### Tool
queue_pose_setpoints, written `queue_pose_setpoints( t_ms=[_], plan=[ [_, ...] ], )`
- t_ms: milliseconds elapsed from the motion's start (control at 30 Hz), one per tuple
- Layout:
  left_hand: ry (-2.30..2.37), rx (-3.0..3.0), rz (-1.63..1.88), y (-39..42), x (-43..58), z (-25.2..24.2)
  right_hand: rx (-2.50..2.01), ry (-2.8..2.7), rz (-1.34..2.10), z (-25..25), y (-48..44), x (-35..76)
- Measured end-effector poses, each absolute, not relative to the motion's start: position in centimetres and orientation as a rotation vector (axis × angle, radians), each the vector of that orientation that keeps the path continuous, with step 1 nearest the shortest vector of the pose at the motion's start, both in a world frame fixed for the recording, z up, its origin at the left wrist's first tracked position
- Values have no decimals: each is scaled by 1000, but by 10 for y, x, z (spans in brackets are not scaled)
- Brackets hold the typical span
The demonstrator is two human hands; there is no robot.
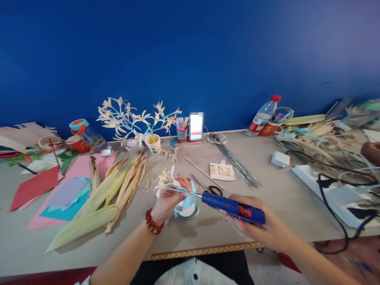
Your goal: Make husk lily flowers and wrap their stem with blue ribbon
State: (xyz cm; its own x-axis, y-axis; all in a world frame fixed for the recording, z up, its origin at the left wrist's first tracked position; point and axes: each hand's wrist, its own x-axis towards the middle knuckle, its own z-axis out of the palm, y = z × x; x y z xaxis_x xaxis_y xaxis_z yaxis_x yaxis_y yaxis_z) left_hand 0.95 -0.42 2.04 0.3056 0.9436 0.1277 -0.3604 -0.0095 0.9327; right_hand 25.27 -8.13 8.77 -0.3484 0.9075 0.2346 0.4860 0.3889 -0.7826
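My left hand (169,200), with a red bead bracelet at the wrist, pinches the stem of a cream husk flower (164,180). In my right hand (252,221) is a blue glue gun (222,202), its metal tip pointing left and close to the stem by my left fingers; whether they touch is unclear. Behind and below my left hand lies a roll of light blue ribbon (190,211). Black-handled scissors (215,190) rest just beyond the glue gun.
Corn husks (97,198) and coloured paper (63,198) lie left. Husk flowers (118,114) stand in cups behind. Wires (237,166), a bottle (263,116) and a white power strip (320,196) are right. Another person's hand (371,152) shows at the right edge.
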Motion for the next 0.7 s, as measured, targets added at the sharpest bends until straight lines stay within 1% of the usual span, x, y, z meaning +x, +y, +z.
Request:
queue_pose_setpoints(
  t_ms=[300, 467, 700],
  plan=[
    [666, 1138, 1188, -3, 9, 22, -1212, -1944, 807, 81, -82, 258],
    [638, 1149, 1190, -4, 8, 19, -1182, -2010, 850, 87, -80, 255],
    [656, 1181, 1186, -4, 9, 22, -1213, -2011, 791, 85, -80, 252]
  ],
)
